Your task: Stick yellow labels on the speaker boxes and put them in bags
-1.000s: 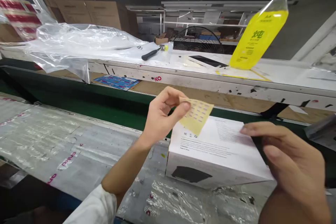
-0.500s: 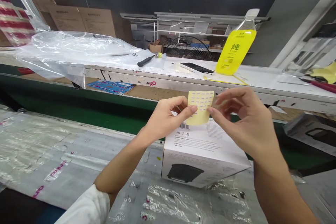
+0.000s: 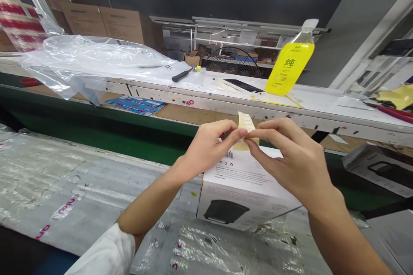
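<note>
Left hand (image 3: 208, 150): fingers curled in, thumb and forefinger pressed together, pinching a yellow label sheet (image 3: 245, 122) by its left side!
Right hand (image 3: 292, 159): closing in from the other side, forefinger and thumb pinching that same sheet, fingertips right up against the left hand's.
Sheet's place: held up just above the near edge of the white carton (image 3: 245, 193), over its barcode (image 3: 229, 155), not touching it as far as this view shows; the sheet is bent, and its lower part is half hidden behind the fingers.
Around the carton: crinkled clear plastic film (image 3: 206, 245) beneath it, a dark boxed item (image 3: 383, 169) off to its right.
Step in hand: looks like fine fingertip work on the sheet, both hands meeting at one spot.
Next move calls for: a steady, precise pinch; the tiny labels leave little room for error.
</note>
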Motion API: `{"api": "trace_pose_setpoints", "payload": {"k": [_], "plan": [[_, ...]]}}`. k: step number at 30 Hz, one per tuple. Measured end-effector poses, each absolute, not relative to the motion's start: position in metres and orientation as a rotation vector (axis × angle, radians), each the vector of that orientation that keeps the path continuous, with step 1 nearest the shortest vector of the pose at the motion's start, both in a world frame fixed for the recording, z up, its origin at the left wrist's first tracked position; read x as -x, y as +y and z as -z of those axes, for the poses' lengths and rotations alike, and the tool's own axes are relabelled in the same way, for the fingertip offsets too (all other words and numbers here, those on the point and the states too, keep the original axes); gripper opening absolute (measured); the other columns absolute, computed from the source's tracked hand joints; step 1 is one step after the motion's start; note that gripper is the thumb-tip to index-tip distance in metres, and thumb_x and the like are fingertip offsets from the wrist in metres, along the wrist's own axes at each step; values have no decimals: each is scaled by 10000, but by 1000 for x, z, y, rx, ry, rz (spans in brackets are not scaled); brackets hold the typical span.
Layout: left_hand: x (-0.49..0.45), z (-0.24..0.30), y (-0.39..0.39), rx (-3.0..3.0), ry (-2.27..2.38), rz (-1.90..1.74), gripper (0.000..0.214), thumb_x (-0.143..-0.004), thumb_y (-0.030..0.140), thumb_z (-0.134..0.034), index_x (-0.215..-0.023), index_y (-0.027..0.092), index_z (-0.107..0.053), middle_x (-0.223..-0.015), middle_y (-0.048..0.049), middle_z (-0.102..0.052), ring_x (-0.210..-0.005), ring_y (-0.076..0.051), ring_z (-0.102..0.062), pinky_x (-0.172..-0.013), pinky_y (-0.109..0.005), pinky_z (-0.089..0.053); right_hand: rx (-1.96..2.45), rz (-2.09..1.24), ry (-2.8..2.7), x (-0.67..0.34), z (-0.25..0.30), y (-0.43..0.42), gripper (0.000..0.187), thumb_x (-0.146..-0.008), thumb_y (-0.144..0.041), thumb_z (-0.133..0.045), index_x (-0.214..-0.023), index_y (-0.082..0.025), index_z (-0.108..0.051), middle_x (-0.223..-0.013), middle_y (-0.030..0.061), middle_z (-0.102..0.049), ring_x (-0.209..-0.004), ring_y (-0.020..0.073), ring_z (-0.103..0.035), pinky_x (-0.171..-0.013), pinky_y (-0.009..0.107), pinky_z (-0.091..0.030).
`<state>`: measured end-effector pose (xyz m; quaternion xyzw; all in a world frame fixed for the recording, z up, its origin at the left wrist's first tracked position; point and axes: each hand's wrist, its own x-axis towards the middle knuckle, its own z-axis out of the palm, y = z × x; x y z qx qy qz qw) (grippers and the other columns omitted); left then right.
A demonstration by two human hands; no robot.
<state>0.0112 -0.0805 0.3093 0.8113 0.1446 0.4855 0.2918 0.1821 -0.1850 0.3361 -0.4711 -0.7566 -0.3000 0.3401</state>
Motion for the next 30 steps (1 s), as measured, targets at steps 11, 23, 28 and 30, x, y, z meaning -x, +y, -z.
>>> {"api": "trace_pose_setpoints", "payload": {"k": [11,23,28,30], "plan": [[2,-291,-60,-1774,421,-1472,296,-989,440,-629,-808,206,-604,-773,14,-636,-732,-140,-583,-684,-250,-463,1404,-75,-2111,-153,-362,-178,60,-854,-188,-677,-811,-231,-680,-819,-21,-688,-722,138,-594,-658,284,-470],[45,-218,-25,-1057,299,-1332,57,-800,190,-656,-812,194,-600,-748,19,-617,-636,-109,-576,-636,-237,-473,1645,-608,-2172,-123,-348,-166,110,-857,-221,-588,-774,-226,-661,-752,-30,-643,-673,138,-543,-599,266,-407],[55,-215,-25,-1132,289,-1269,199,-843,306,-586,-687,185,-561,-641,5,-538,-526,-102,-406,-535,-245,-311,1652,-574,-2175,-120,-346,-166,116,-832,-182,-565,-745,-224,-627,-749,-30,-628,-674,138,-537,-609,273,-410],[57,-215,-25,-1223,342,-1238,214,-830,288,-564,-645,182,-555,-629,-3,-526,-540,-113,-392,-532,-258,-279,1648,-547,-2190,-119,-343,-166,113,-825,-177,-558,-742,-228,-617,-754,-30,-622,-681,141,-542,-618,280,-415]]}}
